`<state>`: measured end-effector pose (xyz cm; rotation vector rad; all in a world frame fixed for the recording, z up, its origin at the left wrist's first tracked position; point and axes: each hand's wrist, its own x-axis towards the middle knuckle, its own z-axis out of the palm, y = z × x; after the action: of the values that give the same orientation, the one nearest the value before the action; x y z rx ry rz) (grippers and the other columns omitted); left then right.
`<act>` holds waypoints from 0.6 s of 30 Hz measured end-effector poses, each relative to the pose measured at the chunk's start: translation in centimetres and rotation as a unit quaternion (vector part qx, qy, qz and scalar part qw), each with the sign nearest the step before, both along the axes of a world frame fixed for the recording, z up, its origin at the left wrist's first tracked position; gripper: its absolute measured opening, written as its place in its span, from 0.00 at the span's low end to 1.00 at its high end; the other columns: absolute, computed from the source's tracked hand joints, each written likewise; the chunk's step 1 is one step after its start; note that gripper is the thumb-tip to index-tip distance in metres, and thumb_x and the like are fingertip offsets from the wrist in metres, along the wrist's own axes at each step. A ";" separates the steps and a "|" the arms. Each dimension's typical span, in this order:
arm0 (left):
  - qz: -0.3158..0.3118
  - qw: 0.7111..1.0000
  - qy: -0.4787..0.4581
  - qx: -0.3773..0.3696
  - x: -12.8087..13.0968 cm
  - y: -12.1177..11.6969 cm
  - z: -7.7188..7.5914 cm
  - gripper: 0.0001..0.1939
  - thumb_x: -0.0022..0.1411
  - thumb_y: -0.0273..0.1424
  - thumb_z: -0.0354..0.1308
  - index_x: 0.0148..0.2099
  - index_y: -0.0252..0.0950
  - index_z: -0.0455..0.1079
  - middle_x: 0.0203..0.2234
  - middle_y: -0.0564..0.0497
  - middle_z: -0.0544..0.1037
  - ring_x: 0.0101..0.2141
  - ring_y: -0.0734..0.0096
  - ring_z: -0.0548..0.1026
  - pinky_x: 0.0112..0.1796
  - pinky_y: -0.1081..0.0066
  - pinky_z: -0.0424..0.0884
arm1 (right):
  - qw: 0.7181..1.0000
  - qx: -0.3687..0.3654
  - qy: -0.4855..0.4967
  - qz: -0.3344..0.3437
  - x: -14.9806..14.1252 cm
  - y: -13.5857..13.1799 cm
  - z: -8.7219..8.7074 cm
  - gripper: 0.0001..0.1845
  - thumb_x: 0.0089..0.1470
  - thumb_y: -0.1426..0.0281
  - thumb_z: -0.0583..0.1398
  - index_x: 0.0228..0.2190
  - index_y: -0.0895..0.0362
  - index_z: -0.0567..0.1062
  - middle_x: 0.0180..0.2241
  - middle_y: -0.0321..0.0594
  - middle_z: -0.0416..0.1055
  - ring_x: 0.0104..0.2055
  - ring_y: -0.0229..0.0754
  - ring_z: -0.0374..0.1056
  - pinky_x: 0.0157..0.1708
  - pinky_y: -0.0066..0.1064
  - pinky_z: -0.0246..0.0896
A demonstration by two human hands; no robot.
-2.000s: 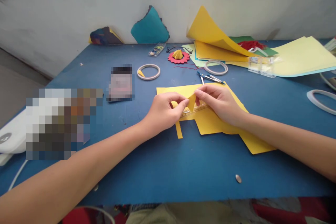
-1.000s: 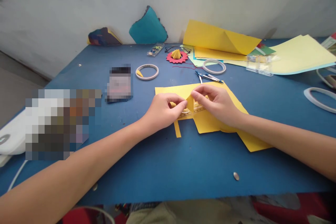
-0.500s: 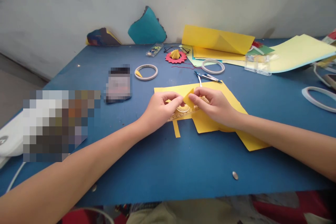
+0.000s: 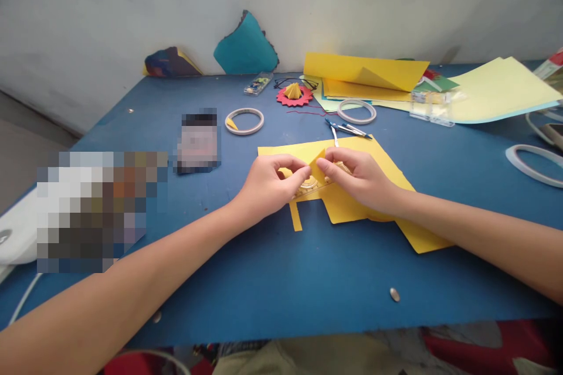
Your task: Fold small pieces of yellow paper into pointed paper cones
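Observation:
Between my two hands is a small folded piece of yellow paper [image 4: 317, 165]. My left hand [image 4: 278, 180] pinches its left corner between thumb and fingers. On the other side my right hand [image 4: 356, 173] grips the paper the same way. Beneath them a clear protractor [image 4: 310, 186] lies on a larger yellow sheet [image 4: 352, 205], partly hidden by the fingers. A narrow yellow paper strip [image 4: 297, 217] sticks out below the protractor. Just beyond my right hand a blue drawing compass [image 4: 349, 128] rests at the sheet's top edge.
Two tape rolls, a left one [image 4: 244, 121] and a middle one [image 4: 356, 112], lie farther back. A red-and-yellow paper flower [image 4: 294, 94] sits near glasses [image 4: 285, 81]. Coloured sheets [image 4: 365, 73] are piled by the wall. Another ring-shaped roll [image 4: 534, 165] is at the right.
My left thumb and fingers have shifted slightly on the small folded paper, which has tilted a little. The yellow sheet at the back has sagged lower. My right hand has barely moved.

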<state>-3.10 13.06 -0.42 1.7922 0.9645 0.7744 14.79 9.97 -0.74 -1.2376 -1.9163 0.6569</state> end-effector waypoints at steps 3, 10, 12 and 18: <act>-0.007 1.000 -0.005 0.009 0.0 0.0 -0.1 0.09 0.55 0.32 0.57 0.29 0.32 0.74 0.25 0.50 0.76 0.23 0.76 0.69 0.23 0.77 0.64 | 1.000 -0.003 -0.008 -0.004 0.0 -0.1 0.1 0.14 0.59 0.63 0.53 0.24 0.57 0.68 0.23 0.34 0.64 0.27 0.35 0.59 0.28 0.29 0.52; -0.020 1.000 -0.013 0.018 0.0 0.0 -0.2 0.10 0.57 0.32 0.56 0.28 0.32 0.73 0.26 0.49 0.76 0.26 0.75 0.70 0.25 0.77 0.65 | 1.000 -0.002 0.005 0.007 -0.1 0.0 0.0 0.14 0.59 0.63 0.53 0.24 0.57 0.67 0.23 0.34 0.64 0.26 0.34 0.58 0.28 0.28 0.51; -0.024 1.000 -0.012 0.011 0.0 0.0 -0.1 0.10 0.56 0.32 0.56 0.27 0.32 0.72 0.25 0.50 0.75 0.25 0.75 0.69 0.24 0.77 0.64 | 1.000 -0.004 0.007 0.010 0.0 0.0 0.0 0.15 0.59 0.63 0.53 0.24 0.57 0.67 0.23 0.34 0.63 0.26 0.34 0.57 0.28 0.28 0.50; -0.015 0.999 -0.016 -0.039 -0.1 -0.1 0.4 0.12 0.58 0.32 0.51 0.27 0.32 0.71 0.19 0.54 0.69 0.19 0.80 0.61 0.21 0.77 0.57 | 1.000 -0.007 0.008 0.003 0.0 0.0 -0.1 0.16 0.59 0.63 0.53 0.23 0.57 0.65 0.22 0.32 0.60 0.25 0.33 0.55 0.27 0.28 0.49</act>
<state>-3.20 12.95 -0.03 1.7177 0.9335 0.7343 14.80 9.97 -0.80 -1.2333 -1.9061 0.6820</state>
